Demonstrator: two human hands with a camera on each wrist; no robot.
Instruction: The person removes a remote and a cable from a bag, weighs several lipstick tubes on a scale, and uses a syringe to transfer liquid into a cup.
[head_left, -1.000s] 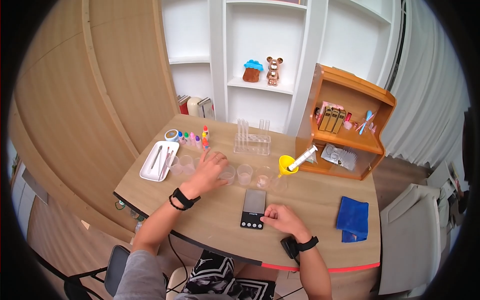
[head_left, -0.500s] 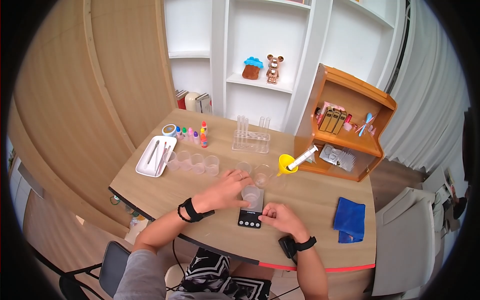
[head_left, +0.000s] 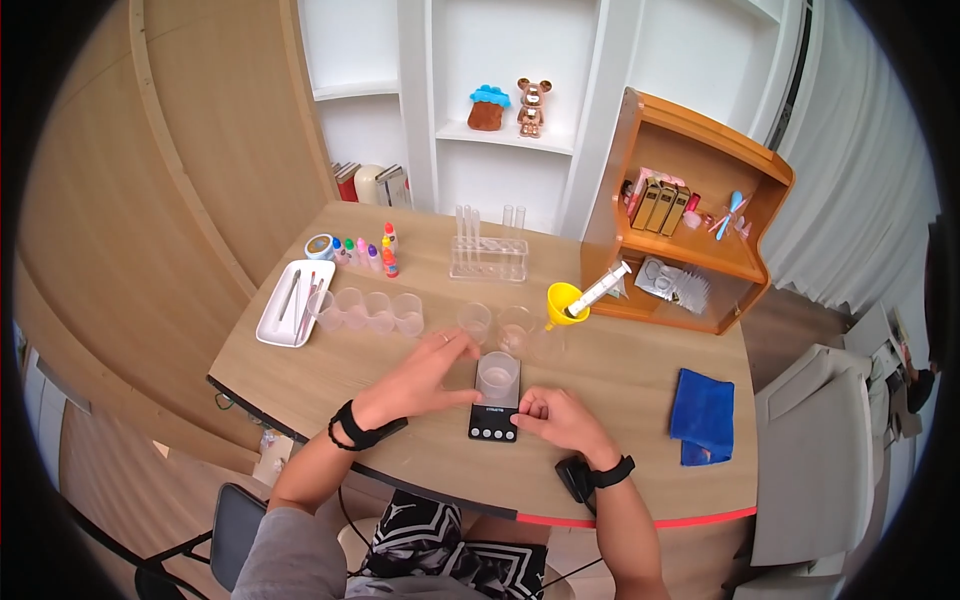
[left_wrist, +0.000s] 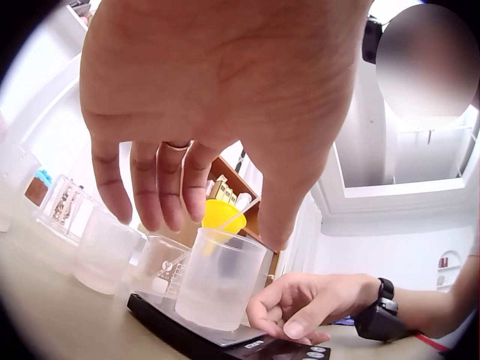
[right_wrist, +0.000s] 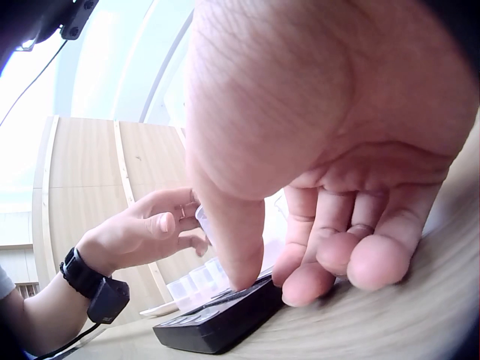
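Note:
A clear plastic cup (head_left: 498, 377) stands upright on the plate of a black digital pocket scale (head_left: 493, 424). My left hand (head_left: 425, 375) is just left of the cup, thumb and fingers spread apart; in the left wrist view its straight fingers hang above and around the cup (left_wrist: 219, 289), holding nothing. At the scale's right edge rests my right hand (head_left: 562, 418), fingers loosely curled. Its thumb tip sits right at the edge of the scale (right_wrist: 217, 324) in the right wrist view, with the other fingertips beside it.
Left of the scale, several clear cups (head_left: 408, 316) form a row beside a white tray (head_left: 288, 335) of tools. Small dye bottles (head_left: 390, 263), a test tube rack (head_left: 488, 262) and a yellow funnel (head_left: 565, 300) with a syringe stand behind. A blue cloth (head_left: 702, 415) lies right.
My left hand took a cup from the row, set it on the scale, then let go and drew back left. The right hand has stayed beside the scale.

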